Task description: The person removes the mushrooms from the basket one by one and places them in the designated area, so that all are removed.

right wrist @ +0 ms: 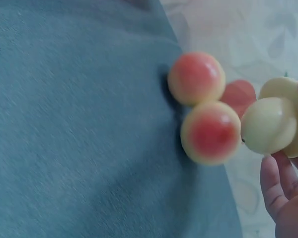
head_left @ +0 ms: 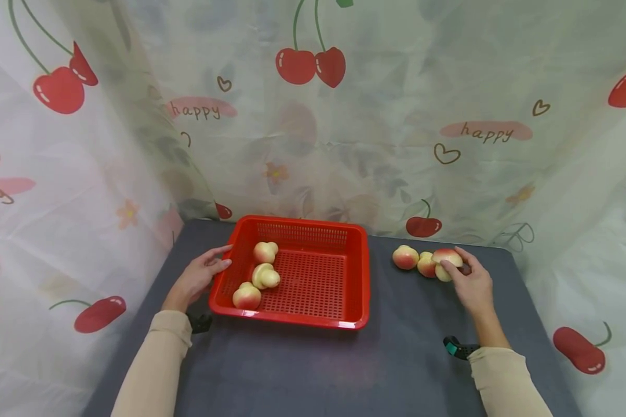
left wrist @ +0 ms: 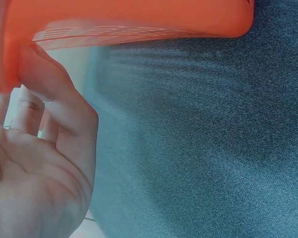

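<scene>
My left hand (head_left: 198, 278) grips the left rim of a red plastic basket (head_left: 367, 278), its fingers tucked at the rim in the left wrist view. Three mushrooms (head_left: 247, 296) with rounded red-and-cream caps and pale stems lie along the basket's left side. On the right, my right hand (head_left: 473, 281) pinches another mushroom (head_left: 446, 255), red cap up and pale stem down, between thumb and fingers. Right beside it two more mushrooms (head_left: 406, 258) lie on the table; the right wrist view shows their blushed round caps (right wrist: 211, 133) close together.
The dark grey cloth-covered table (head_left: 313, 370) ends at the back against a hanging curtain (head_left: 375, 133) printed with cherries, which also covers both sides. Each wrist wears a black band (head_left: 456, 348).
</scene>
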`<control>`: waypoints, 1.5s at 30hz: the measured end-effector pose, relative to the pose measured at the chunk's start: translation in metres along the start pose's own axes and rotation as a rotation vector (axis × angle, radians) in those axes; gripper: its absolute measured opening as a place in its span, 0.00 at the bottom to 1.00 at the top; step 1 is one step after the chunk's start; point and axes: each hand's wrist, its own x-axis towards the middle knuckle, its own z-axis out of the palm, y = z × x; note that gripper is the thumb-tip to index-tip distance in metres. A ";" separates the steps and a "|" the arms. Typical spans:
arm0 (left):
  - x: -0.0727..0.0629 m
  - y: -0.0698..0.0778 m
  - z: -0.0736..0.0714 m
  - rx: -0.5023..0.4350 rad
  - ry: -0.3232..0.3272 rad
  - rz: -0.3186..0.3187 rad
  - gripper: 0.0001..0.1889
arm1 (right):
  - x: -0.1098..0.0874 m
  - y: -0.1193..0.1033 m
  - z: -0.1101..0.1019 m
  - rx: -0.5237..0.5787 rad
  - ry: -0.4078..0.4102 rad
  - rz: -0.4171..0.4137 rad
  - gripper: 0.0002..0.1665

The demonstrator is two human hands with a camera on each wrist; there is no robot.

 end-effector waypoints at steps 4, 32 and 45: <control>-0.001 0.001 0.000 0.005 0.005 0.000 0.33 | 0.010 0.008 -0.010 -0.066 0.035 0.004 0.39; 0.002 0.005 -0.001 0.006 0.008 -0.007 0.32 | 0.030 0.054 0.000 -0.007 0.044 0.253 0.41; 0.000 0.001 0.001 0.024 0.028 -0.022 0.32 | 0.037 0.062 0.007 -0.074 -0.040 0.269 0.46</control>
